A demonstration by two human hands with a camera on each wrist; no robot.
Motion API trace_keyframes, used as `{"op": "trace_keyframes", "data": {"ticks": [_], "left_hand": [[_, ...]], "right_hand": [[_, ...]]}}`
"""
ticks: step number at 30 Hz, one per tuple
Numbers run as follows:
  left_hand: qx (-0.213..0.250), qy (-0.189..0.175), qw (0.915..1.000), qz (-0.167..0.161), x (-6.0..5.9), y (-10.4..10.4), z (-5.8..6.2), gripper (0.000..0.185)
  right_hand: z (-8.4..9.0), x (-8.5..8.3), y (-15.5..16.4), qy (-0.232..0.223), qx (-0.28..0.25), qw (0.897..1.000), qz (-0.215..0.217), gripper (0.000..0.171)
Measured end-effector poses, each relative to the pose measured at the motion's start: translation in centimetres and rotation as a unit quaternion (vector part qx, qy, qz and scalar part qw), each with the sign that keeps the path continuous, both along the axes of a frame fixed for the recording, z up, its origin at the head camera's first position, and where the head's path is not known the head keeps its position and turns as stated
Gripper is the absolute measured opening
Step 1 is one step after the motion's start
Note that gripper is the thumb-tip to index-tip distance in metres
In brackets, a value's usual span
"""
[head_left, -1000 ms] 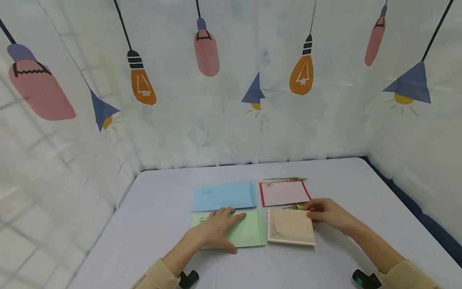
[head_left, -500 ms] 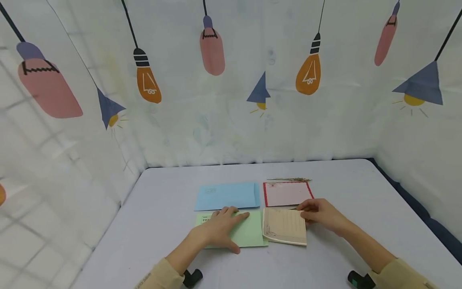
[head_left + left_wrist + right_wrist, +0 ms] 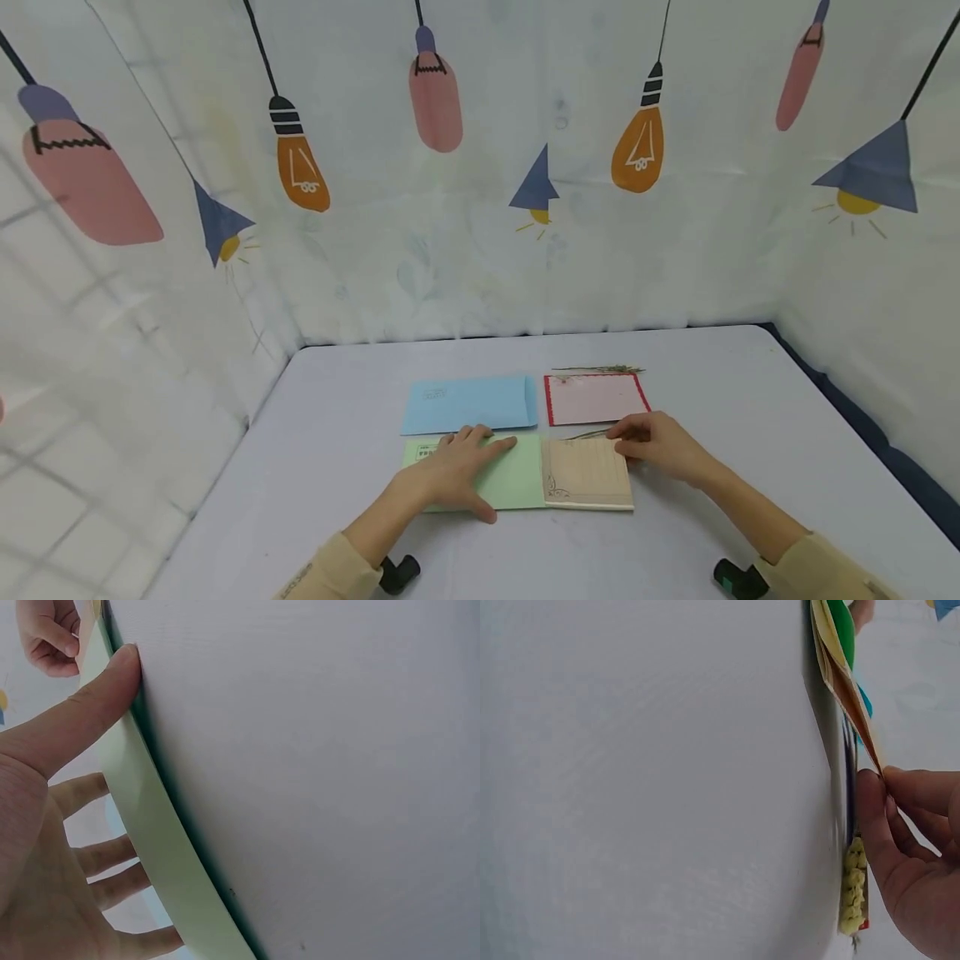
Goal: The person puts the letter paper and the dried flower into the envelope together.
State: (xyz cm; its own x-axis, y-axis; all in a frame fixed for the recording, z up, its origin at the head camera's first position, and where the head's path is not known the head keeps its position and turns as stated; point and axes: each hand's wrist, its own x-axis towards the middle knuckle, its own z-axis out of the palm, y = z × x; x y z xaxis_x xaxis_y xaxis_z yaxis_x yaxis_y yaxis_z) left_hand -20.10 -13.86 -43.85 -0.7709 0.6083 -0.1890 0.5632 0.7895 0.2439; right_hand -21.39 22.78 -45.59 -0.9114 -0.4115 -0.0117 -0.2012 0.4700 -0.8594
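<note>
On the table [image 3: 337,400], left hand [image 3: 450,475] lies flat on the green envelope [image 3: 510,483]; right hand [image 3: 660,446] pinches the beige card [image 3: 588,473] (edge touching the envelope's mouth), not yet inside; 2 other papers untouched

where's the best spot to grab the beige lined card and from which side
Probably at its far right corner, coming from the right. The beige lined card lies nearly flat with its left edge over the green paper envelope, which the left hand presses down. The right hand pinches that raised corner, where the right wrist view shows the edge lifted off the table.
</note>
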Motion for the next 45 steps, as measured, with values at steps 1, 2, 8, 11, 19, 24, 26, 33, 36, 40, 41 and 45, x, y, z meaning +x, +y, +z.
{"op": "trace_keyframes", "data": {"ticks": [1, 2, 8, 11, 19, 24, 26, 33, 36, 40, 41, 45], "left_hand": [[0.001, -0.001, 1.0, 0.0, 0.0, 0.0, 0.0, 0.106], [0.001, -0.001, 1.0, -0.001, 0.0, 0.1, 0.0, 0.106], [-0.001, -0.003, 1.0, -0.002, 0.0, 0.0, -0.3, 0.106], [-0.001, -0.001, 1.0, -0.004, 0.0, 0.0, -0.4, 0.106], [0.0, -0.001, 1.0, -0.007, -0.2, 0.1, -0.3, 0.106], [-0.003, -0.003, 1.0, -0.004, -0.1, 0.1, -0.4, 0.106], [-0.003, -0.003, 1.0, -0.001, 0.0, 0.0, -0.4, 0.107], [0.002, 0.005, 1.0, -0.003, -0.1, 0.0, -0.2, 0.105], [-0.001, 0.001, 1.0, -0.002, -0.2, 0.1, -0.1, 0.106], [-0.001, 0.0, 1.0, -0.001, -0.1, 0.1, 0.0, 0.106], [-0.001, 0.0, 1.0, -0.001, -0.1, 0.1, -0.1, 0.106], [0.0, 0.003, 1.0, -0.006, -0.2, 0.1, -0.1, 0.105]], "right_hand": [[0.0, 0.0, -0.1, 0.004, 0.001, 1.0, 0.0, 0.014], [0.0, 0.0, -0.2, 0.008, 0.002, 1.0, -0.002, 0.014], [-0.1, -0.2, -1.0, -0.001, -0.014, 1.0, -0.017, 0.022], [-0.3, -0.4, -1.5, -0.02, -0.043, 0.999, -0.024, 0.03], [-0.6, -0.6, -2.3, -0.043, -0.079, 0.995, -0.053, 0.038], [-0.8, -0.5, -3.1, -0.07, -0.093, 0.992, -0.045, 0.038], [-0.7, -0.6, -3.5, -0.074, -0.091, 0.992, -0.042, 0.037], [-0.4, -0.7, -4.6, -0.079, -0.094, 0.992, -0.043, 0.033], [-0.3, -0.6, -5.0, -0.085, -0.102, 0.991, -0.035, 0.031], [-0.5, -0.6, -5.4, -0.091, -0.095, 0.991, -0.038, 0.027], [-0.6, -0.7, -5.6, -0.092, -0.09, 0.991, -0.04, 0.026], [-0.7, -0.8, -5.9, -0.098, -0.079, 0.991, -0.046, 0.022]]}}
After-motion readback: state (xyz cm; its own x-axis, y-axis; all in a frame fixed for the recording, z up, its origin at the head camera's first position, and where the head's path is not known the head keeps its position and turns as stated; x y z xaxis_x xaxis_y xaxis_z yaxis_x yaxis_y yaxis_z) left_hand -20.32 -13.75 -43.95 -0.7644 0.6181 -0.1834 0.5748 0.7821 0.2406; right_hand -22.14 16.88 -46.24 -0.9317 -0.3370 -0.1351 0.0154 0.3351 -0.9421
